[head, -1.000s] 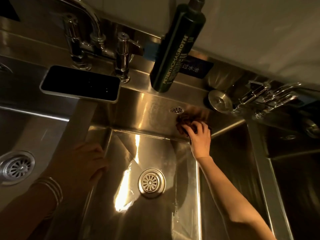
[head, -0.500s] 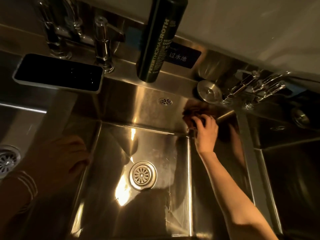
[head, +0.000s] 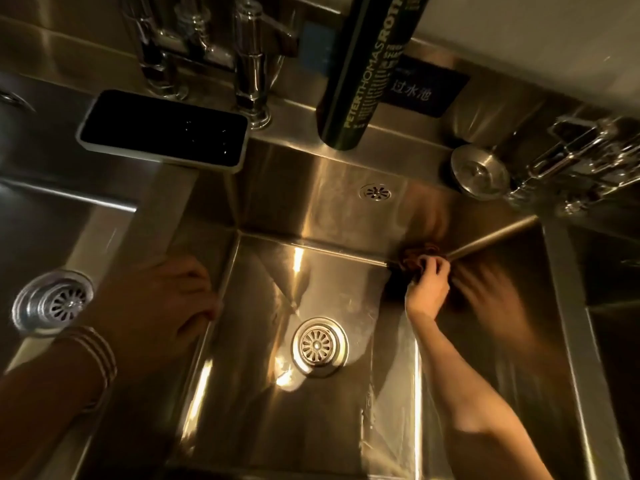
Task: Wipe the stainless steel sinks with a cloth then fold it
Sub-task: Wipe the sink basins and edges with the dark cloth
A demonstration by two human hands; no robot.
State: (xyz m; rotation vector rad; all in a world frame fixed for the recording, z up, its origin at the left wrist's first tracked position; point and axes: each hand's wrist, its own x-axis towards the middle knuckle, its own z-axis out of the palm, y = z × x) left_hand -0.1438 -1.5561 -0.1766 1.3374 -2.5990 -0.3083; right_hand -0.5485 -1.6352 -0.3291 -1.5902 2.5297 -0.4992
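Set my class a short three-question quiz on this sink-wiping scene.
1. True or false: the right hand grips the crumpled brown cloth in the stainless steel middle sink's far right corner.
2. The left hand rests on: A) that sink's left rim; B) its round drain; C) a bottle.
3. Fill in: the flat black phone lies before the chrome ____.
Key: 1 true; 2 A; 3 tap.

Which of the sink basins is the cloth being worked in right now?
The middle basin: the right hand grips the brown cloth in its far right corner; the left basin and right basin hold no cloth.
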